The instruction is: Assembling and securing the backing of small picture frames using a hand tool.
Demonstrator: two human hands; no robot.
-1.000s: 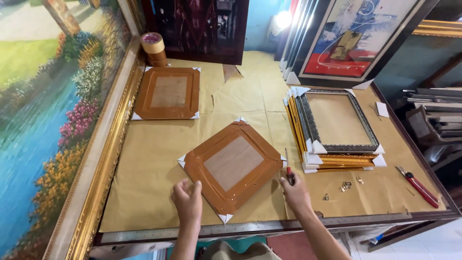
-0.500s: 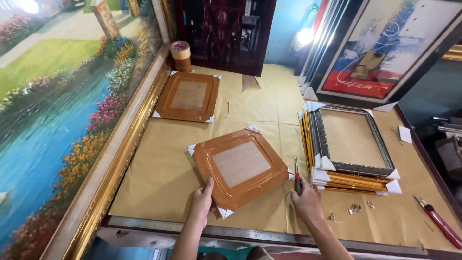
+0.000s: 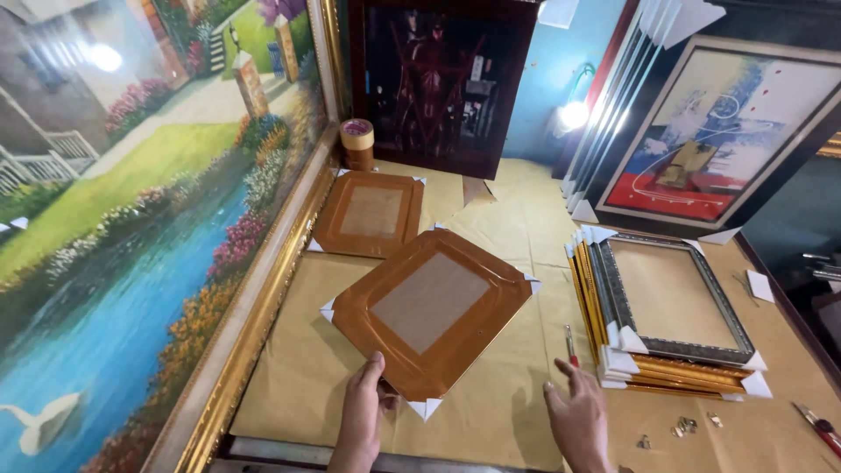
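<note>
Two brown wooden frames lie face down on the paper-covered table (image 3: 491, 228). The nearer brown frame (image 3: 429, 311) sits turned at an angle near the front edge, its cardboard back showing and white protectors on its corners; the left hand (image 3: 361, 420) grips its near edge, thumb on top and fingers tucked beneath. The second brown frame (image 3: 371, 213) rests square toward the back left corner, well apart from both hands. Behind it, at the back edge, stands one roll of tape (image 3: 356, 143). The right hand (image 3: 578, 420) hovers over the front edge with fingers spread wide, holding nothing. Just ahead of its fingertips lies one red-handled tool (image 3: 569, 346), close to but not touching the hand. Along the right side sits one stack of frames (image 3: 670, 315), several gold ones under a dark ornate one on top, all with white corner guards. A few small metal hangers (image 3: 683, 427) are scattered at the front right, and another red-handled tool (image 3: 819, 427) lies at the front right corner. One large landscape painting (image 3: 131, 219) in a gold frame leans along the left edge.
</note>
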